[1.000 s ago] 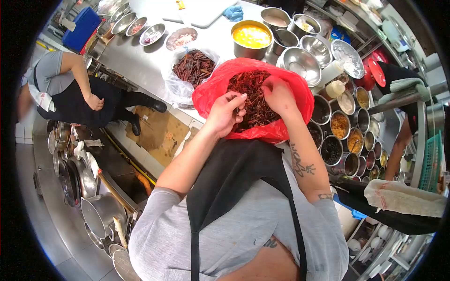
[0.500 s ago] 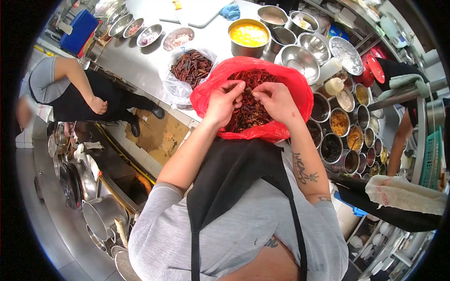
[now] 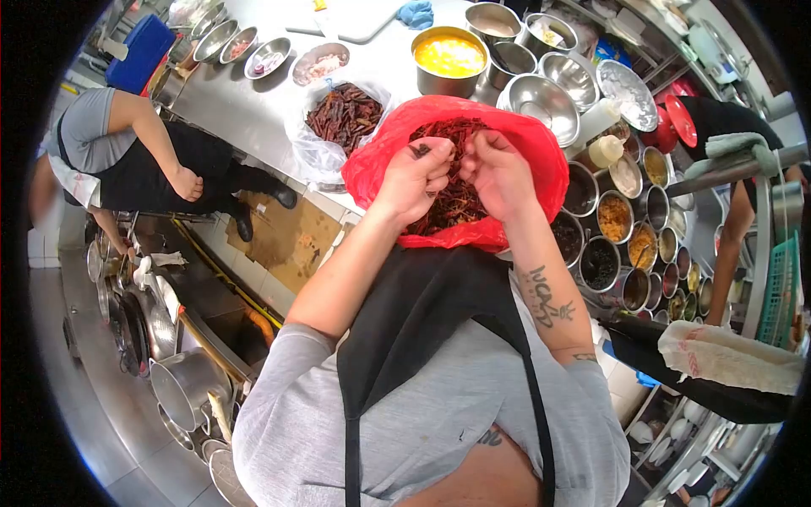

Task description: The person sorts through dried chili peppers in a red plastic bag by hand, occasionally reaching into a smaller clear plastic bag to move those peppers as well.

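Note:
Both hands are over a red plastic bag (image 3: 549, 182) lined up against the black apron, filled with dark red dried chillies (image 3: 452, 207). My left hand (image 3: 416, 177) is closed, with a dark chilli piece showing between thumb and fingers. My right hand (image 3: 498, 173) is beside it, fingertips pinched together; what they hold is too small to make out. A clear plastic bag of larger dried chillies (image 3: 344, 117) sits on the counter just left of the red bag.
A pot of yellow liquid (image 3: 449, 61), steel bowls (image 3: 543, 111) and squeeze bottles (image 3: 605, 152) stand beyond the bag. Several containers of ingredients (image 3: 614, 216) fill the right. At left, a person in a grey shirt (image 3: 148, 144) stands beside the metal counter (image 3: 211, 106).
My left hand has turned, showing a dark piece at its fingers. My right hand has risen slightly, its fingers now more upright. The person at left has leaned and extended an arm downward.

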